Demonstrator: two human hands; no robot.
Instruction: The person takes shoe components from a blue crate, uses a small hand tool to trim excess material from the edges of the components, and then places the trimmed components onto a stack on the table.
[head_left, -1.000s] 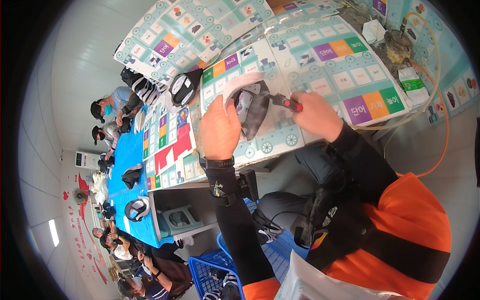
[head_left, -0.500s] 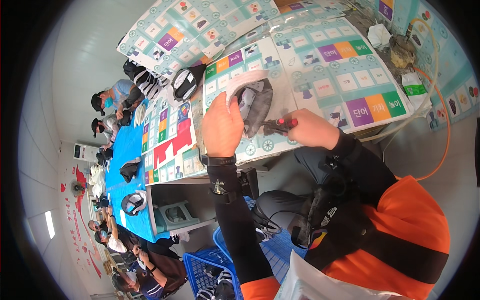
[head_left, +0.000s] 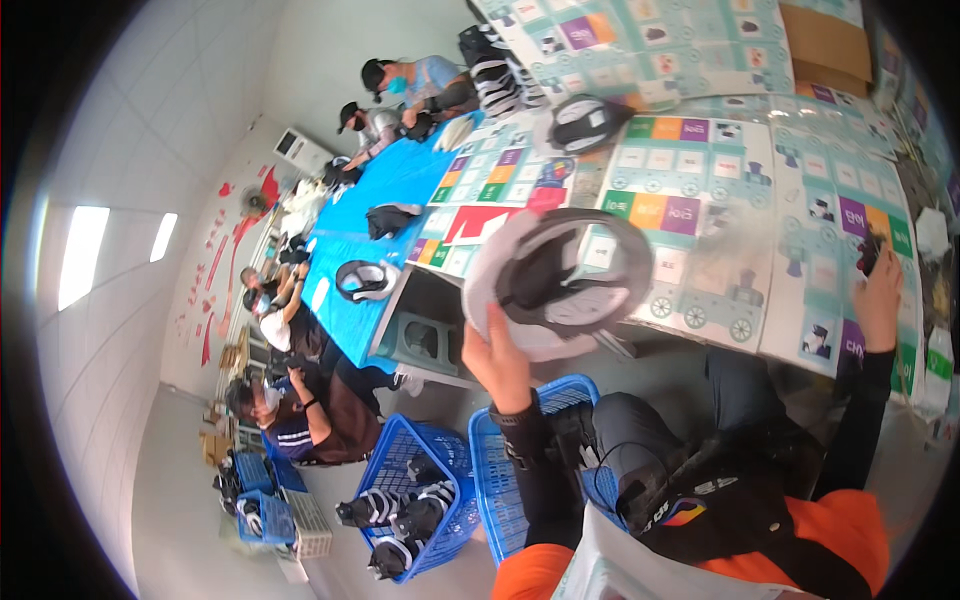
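Observation:
My left hand [head_left: 497, 365] grips a grey and black cap [head_left: 545, 275] by its pale brim. The cap is held up above the table's front edge, its hollow underside and dark lining facing me. Far to the right, my right hand [head_left: 878, 300] is low over the table, fingers closed around a small dark hand tool with red on its handle [head_left: 868, 252]; its working end is too blurred to make out. Another black and white cap [head_left: 583, 122] sits on the table behind.
Printed sheets cover the worktable [head_left: 700, 270]. A blue-covered table [head_left: 370, 225] with caps adjoins at left, and several people work along it. Below stand a blue basket of caps [head_left: 455, 440] and another blue basket [head_left: 482, 465] by my legs. A grey stool [head_left: 422, 340] sits under the table.
The view has swung left. My left hand has carried the cap left, away from the tool, and turned its underside toward me. My right hand has moved right with the red-handled tool.

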